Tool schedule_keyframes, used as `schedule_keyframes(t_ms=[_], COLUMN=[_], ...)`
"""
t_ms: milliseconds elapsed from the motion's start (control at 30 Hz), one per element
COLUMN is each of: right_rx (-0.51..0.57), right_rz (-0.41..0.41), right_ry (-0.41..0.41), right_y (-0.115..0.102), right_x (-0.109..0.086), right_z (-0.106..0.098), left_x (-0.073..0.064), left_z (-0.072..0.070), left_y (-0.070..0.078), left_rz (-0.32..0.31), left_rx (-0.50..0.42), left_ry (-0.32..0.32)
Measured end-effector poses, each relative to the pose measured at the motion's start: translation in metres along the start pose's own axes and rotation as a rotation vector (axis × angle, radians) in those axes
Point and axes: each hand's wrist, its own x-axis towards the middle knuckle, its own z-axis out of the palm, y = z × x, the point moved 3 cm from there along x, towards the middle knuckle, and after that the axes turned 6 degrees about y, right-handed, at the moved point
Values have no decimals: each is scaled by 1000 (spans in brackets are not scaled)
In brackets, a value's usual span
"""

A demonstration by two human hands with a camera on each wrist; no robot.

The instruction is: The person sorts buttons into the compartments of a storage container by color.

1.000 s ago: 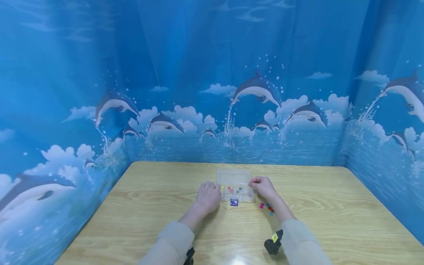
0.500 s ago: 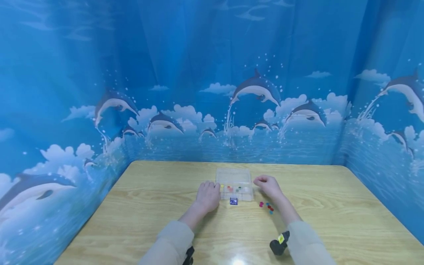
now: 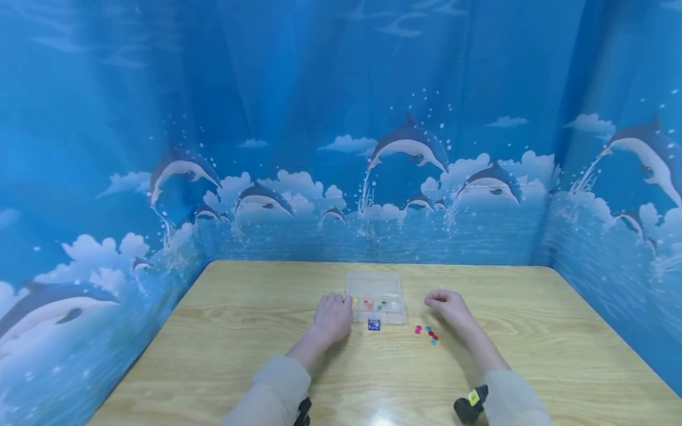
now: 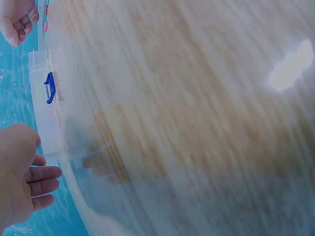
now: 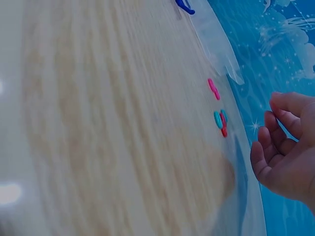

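A clear plastic case (image 3: 391,315) stands with its lid (image 3: 373,284) raised at the back and a blue latch (image 3: 374,325) at its front. Inside lie several small pieces (image 3: 367,304) in yellow, red and green. My left hand (image 3: 333,316) holds the case's left end, thumb and forefinger at its corner in the left wrist view. To the right of the case, my right hand (image 3: 450,307) hovers with loosely curled fingers; thumb and forefinger come together, and nothing shows between them. Nearer me lie small round pink pieces (image 3: 418,329) and a group of red and blue ones (image 3: 432,335).
The wood-grain table (image 3: 256,319) runs under everything. Behind it and at its sides hangs a blue curtain (image 3: 298,236) printed with dolphins. Black wrist cameras sit at both sleeves, the right one (image 3: 469,408) low over the table.
My right hand has moved right, away from the case's right end. My left hand stays at the left end, and the loose pieces lie as before.
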Motion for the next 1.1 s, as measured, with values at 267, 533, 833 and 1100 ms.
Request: schedule_keyframes(t_ms=[267, 533, 833, 1100], right_rx=[-12, -77, -62, -18], right_rz=[-43, -1, 36, 89], right_ry=[-10, -34, -69, -85], right_y=[11, 19, 21, 17], right_x=[-6, -14, -18, -25], right_z=[-20, -26, -24, -19], left_x=[-2, -1, -1, -1], left_z=[-3, -2, -1, -3], left_y=[1, 1, 0, 0], left_rz=[-4, -4, -5, -8], left_rx=[-19, -14, -6, -6], left_ry=[-6, 0, -14, -28])
